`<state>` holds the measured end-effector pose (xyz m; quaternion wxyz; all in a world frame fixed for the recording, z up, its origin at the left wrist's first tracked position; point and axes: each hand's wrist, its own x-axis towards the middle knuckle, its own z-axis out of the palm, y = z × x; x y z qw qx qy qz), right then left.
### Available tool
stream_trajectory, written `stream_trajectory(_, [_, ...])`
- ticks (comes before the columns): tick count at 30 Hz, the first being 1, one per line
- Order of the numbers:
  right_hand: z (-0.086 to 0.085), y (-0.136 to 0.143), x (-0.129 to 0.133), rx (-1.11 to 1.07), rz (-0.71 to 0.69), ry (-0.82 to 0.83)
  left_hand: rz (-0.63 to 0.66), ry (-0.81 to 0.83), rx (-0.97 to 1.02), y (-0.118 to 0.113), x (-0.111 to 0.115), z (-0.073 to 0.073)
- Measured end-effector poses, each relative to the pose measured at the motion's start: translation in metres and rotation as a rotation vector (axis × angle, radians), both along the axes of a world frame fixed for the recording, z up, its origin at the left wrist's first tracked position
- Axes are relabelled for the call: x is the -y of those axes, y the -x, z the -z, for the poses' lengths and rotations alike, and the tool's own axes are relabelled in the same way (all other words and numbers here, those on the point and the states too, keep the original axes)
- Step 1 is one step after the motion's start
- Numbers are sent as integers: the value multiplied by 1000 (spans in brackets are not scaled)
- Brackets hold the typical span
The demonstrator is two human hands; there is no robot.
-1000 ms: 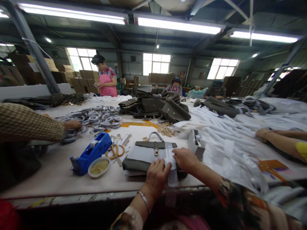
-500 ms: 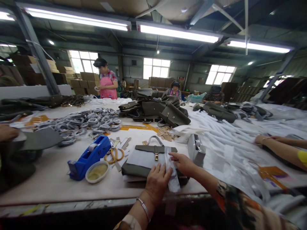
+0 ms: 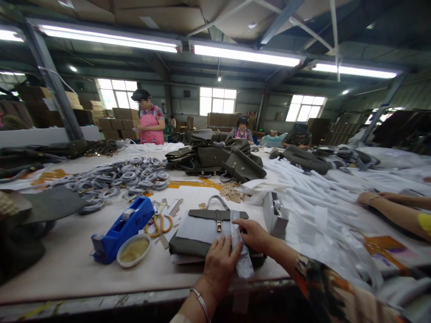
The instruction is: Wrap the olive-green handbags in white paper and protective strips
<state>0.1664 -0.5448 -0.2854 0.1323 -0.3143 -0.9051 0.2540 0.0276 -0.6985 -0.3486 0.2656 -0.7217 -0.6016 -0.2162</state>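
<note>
A dark olive handbag [image 3: 188,246] lies in front of me, with a top handle and a gold clasp. A pale sheet [image 3: 195,229] covers much of its front below the flap. Over the right part of the bag runs a translucent plastic-wrapped strip [image 3: 245,264], its lower end hanging past the bag's near edge. My left hand [image 3: 222,260] rests flat on the bag with fingers spread, the fingertips at the strip's left side. From the right, my right hand [image 3: 254,235] has its fingers bent in at the strip's upper part; the fingertips are partly hidden.
Left of the bag are a blue tape dispenser [image 3: 124,231], a shallow dish [image 3: 134,251] and yellow-handled scissors [image 3: 160,225]. A grey metal-cased item [image 3: 275,215] stands to the right. Coiled straps [image 3: 131,175], piled bags [image 3: 215,159] and white strips [image 3: 303,193] lie beyond. A co-worker's arm [image 3: 387,211] reaches in.
Both my hands stay at the strip on the bag, with hardly any movement. The view has shifted slightly. At far left, a co-worker's hand has left view.
</note>
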Motion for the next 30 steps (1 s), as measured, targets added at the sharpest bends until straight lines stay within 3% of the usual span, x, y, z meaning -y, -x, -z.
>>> stream_trajectory(7, [7,-7,7,-127,-148,-213,0,-14,18,-1,0,0])
stream_trajectory(11, [2,-9,-1,-142,-92,-39,2,-12,19,-1,-1,1])
stream_trajectory(14, [-9,-14,-12,-75,-127,167,13,-4,19,0,-1,0])
stream_trajectory(16, [-16,-16,-17,4,-167,214,17,-5,15,1,0,-1])
stream_trajectory(21, [-20,-10,-18,110,-204,97,28,-21,15,2,-1,-2])
stream_trajectory(30, [-22,-10,-35,42,-190,-25,25,-14,9,3,-1,1])
